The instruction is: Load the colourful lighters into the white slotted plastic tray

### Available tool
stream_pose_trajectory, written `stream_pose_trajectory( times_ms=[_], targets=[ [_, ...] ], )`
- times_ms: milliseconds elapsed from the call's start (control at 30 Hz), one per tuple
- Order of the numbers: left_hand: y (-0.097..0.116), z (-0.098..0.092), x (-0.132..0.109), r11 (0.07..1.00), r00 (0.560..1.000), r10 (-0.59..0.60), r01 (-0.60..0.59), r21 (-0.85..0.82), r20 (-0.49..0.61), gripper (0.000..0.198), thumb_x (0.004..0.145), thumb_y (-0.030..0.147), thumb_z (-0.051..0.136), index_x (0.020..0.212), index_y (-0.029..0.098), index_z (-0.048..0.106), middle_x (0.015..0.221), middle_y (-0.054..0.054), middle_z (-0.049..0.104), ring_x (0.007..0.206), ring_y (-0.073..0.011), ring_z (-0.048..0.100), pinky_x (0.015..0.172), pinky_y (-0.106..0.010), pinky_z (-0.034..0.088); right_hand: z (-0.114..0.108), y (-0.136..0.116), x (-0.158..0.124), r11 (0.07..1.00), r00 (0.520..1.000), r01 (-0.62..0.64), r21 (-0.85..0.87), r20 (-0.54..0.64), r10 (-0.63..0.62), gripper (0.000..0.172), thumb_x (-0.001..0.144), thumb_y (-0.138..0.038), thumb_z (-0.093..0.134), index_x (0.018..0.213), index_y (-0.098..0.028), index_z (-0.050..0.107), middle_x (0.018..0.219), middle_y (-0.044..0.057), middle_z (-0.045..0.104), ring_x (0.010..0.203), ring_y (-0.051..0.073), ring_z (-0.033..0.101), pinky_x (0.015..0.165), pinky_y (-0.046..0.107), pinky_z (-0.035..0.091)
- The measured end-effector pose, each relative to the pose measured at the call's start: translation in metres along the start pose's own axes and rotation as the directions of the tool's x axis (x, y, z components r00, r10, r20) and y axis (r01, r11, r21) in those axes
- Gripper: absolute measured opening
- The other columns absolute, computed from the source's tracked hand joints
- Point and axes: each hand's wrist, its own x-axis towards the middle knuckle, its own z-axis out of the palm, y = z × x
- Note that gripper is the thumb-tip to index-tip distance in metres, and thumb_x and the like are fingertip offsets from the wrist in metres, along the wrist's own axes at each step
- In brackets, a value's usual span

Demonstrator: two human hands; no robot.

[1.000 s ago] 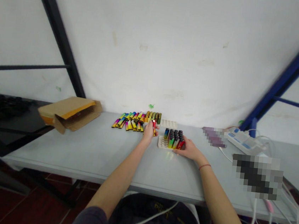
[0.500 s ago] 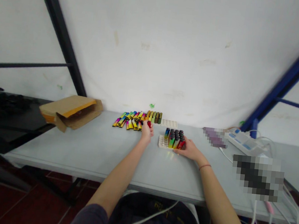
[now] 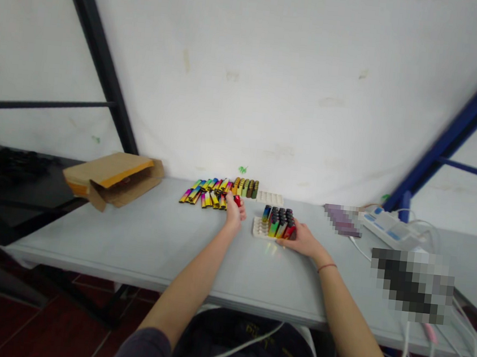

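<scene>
My left hand [image 3: 235,213] is closed around a red lighter [image 3: 236,201], held just above the table. Close behind and to its left lie several loose lighters [image 3: 197,191] with shiny rainbow and yellow bodies. My right hand [image 3: 303,239] grips the right end of a white tray [image 3: 260,228], thumb along the front and the other fingers partly hidden behind it. Upright lighters with black tops [image 3: 280,222] fill the tray's middle and right side. A single blue lighter [image 3: 266,213] stands at the back left, beside bare slots.
Against the wall are a block of upright yellow and green pieces [image 3: 246,187] and another white tray [image 3: 270,197]. An open cardboard box [image 3: 113,179] sits on the left. To the right are a power strip [image 3: 391,226], white cables and blurred-out items on the grey table [image 3: 150,243].
My left hand has turned slightly and its fingers have loosened a little, so more of the red lighter shows. My right hand stays at the tray.
</scene>
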Motion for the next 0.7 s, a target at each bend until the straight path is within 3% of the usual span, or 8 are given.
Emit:
stream_pose_trajectory(
  times_ms=[200,333,467,533,600,700],
  targets=[
    [0.006,0.001,0.001,1.000,0.998,0.014,-0.016,-0.023,-0.062,0.039,0.088,0.048,0.028,0.058,0.022,0.030,0.042,0.009,0.016,0.031,-0.0058,0.012,0.033,-0.019,0.011,0.000,0.000,0.000,1.000,1.000,-0.007,0.010,0.016,0.007,0.070,0.066,-0.052,0.074,0.122,-0.017,0.055,0.100,0.010,0.068,0.088,0.027,0.059,0.079,0.039,0.048],
    [0.007,0.000,0.002,0.996,0.991,0.076,-0.080,-0.032,-0.113,0.039,0.087,0.051,0.027,0.060,0.023,0.030,0.044,0.009,0.018,0.032,-0.0058,0.013,0.034,-0.018,0.013,0.001,0.001,0.001,1.000,1.000,0.007,0.017,-0.009,-0.007,0.067,0.065,-0.052,0.075,0.121,-0.018,0.056,0.098,0.009,0.069,0.087,0.026,0.059,0.080,0.039,0.047],
    [0.003,0.001,0.003,0.998,0.998,0.056,-0.056,-0.015,-0.032,0.042,0.086,0.058,0.031,0.063,0.022,0.035,0.045,0.009,0.022,0.033,-0.0059,0.017,0.035,-0.019,0.015,0.000,0.000,0.001,1.000,1.000,0.010,0.025,0.002,-0.010,0.069,0.065,-0.051,0.076,0.121,-0.017,0.056,0.097,0.008,0.069,0.084,0.025,0.059,0.078,0.038,0.047],
    [-0.002,0.002,0.003,0.995,0.997,0.069,-0.071,0.076,0.028,0.039,0.087,0.057,0.034,0.068,0.022,0.039,0.046,0.009,0.027,0.034,-0.0068,0.021,0.036,-0.019,0.018,-0.001,-0.002,0.001,1.000,1.000,0.007,0.020,0.006,-0.008,0.069,0.065,-0.050,0.076,0.122,-0.017,0.056,0.098,0.009,0.069,0.085,0.025,0.059,0.078,0.038,0.048],
    [-0.007,0.004,0.000,0.947,0.974,0.196,-0.219,0.237,0.116,0.030,0.088,0.050,0.042,0.078,0.022,0.045,0.050,0.008,0.036,0.038,-0.0083,0.032,0.039,-0.019,0.026,-0.001,-0.003,0.001,1.000,1.000,0.002,0.014,0.015,-0.002,0.069,0.066,-0.051,0.075,0.123,-0.017,0.055,0.099,0.009,0.068,0.086,0.026,0.059,0.079,0.038,0.048],
    [-0.011,0.004,-0.006,0.708,0.847,0.399,-0.528,0.469,0.352,0.018,0.088,0.039,0.051,0.094,0.022,0.054,0.066,0.002,0.055,0.061,-0.0121,0.054,0.060,-0.022,0.044,-0.002,-0.003,0.001,1.000,1.000,-0.002,0.017,0.026,0.001,0.070,0.067,-0.051,0.074,0.124,-0.016,0.054,0.099,0.010,0.068,0.085,0.026,0.060,0.078,0.038,0.048]
  ],
)
